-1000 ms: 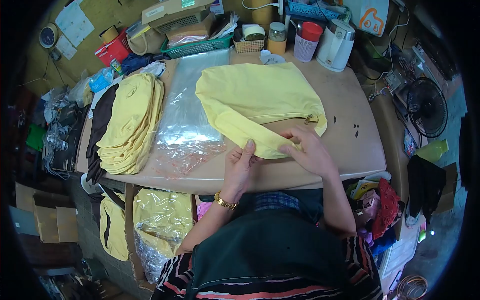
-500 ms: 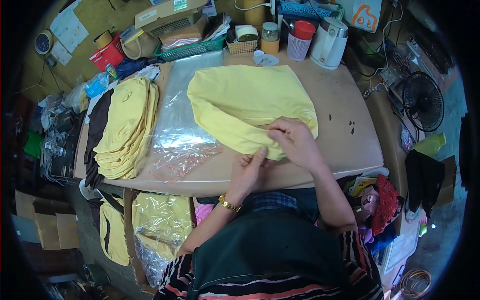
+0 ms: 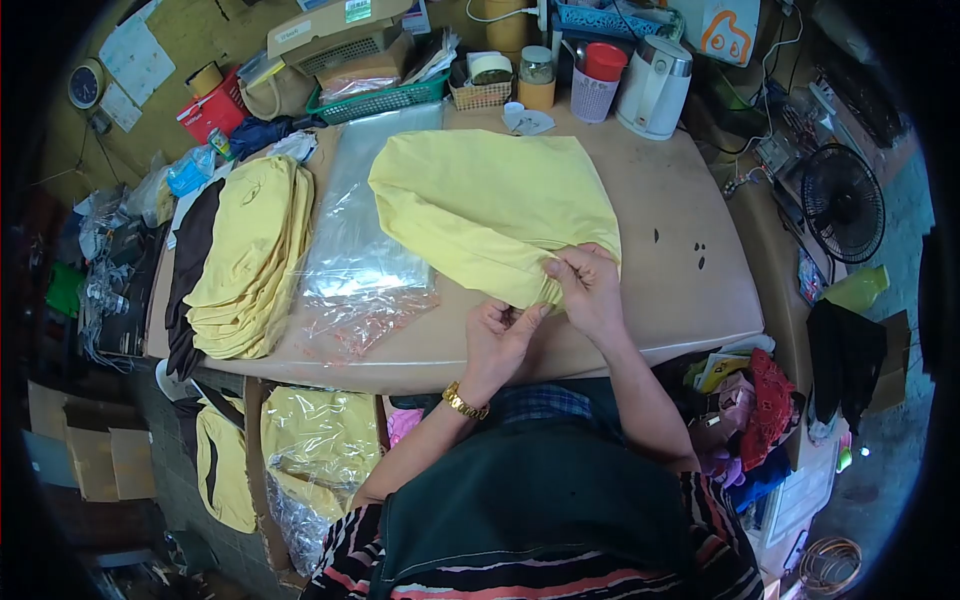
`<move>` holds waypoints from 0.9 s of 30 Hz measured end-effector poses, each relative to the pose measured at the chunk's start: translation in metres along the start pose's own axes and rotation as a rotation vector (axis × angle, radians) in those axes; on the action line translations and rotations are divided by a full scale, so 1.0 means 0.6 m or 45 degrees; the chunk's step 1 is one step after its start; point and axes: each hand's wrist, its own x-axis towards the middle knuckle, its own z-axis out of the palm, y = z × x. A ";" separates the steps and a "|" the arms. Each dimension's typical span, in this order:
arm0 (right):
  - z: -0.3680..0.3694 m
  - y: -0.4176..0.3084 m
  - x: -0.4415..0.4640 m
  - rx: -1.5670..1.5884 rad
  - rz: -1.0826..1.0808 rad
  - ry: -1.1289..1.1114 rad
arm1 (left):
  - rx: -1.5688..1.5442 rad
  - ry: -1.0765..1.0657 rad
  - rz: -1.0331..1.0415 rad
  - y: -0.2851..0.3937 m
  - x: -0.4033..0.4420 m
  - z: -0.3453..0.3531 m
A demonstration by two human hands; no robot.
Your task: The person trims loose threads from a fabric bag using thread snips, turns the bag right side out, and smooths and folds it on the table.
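A yellow cloth piece (image 3: 490,190), perhaps a garment, lies spread on the padded tan table (image 3: 680,270). Its near right corner is gathered between my hands. My left hand (image 3: 498,338) pinches the lower edge of that corner between thumb and fingertips. Just above and to the right, my right hand (image 3: 590,288) is closed on the bunched fabric, its thumb on top. Small folds run through the cloth between the two hands. My fingers hide part of the edge. Left of the cloth lies a stack of clear plastic bags (image 3: 370,230).
A pile of folded yellow cloths (image 3: 250,255) sits at the table's left beside dark fabric (image 3: 192,270). Along the back stand a green basket (image 3: 380,102), a jar (image 3: 537,78) and a white kettle (image 3: 655,88). Below the front edge is a carton of bagged yellow cloths (image 3: 320,440).
My right hand has turned and drawn the cloth's corner into a tighter bunch. The cloth's right side has shifted slightly left. My left hand stays at the lower edge, a little to the right.
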 end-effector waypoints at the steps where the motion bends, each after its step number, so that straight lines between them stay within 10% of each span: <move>1: 0.001 0.000 0.004 -0.003 -0.006 -0.001 | -0.003 0.002 0.006 -0.004 0.001 0.005; 7: -0.023 -0.024 0.028 -0.085 0.252 -0.347 | -0.408 0.018 0.074 -0.003 0.010 0.002; 15: 0.003 0.034 0.000 -0.291 -0.214 0.163 | -1.190 0.148 -0.215 0.023 0.019 0.016; 27: -0.014 -0.005 0.012 -0.322 -0.330 0.090 | -0.564 0.062 -0.029 -0.009 0.012 0.023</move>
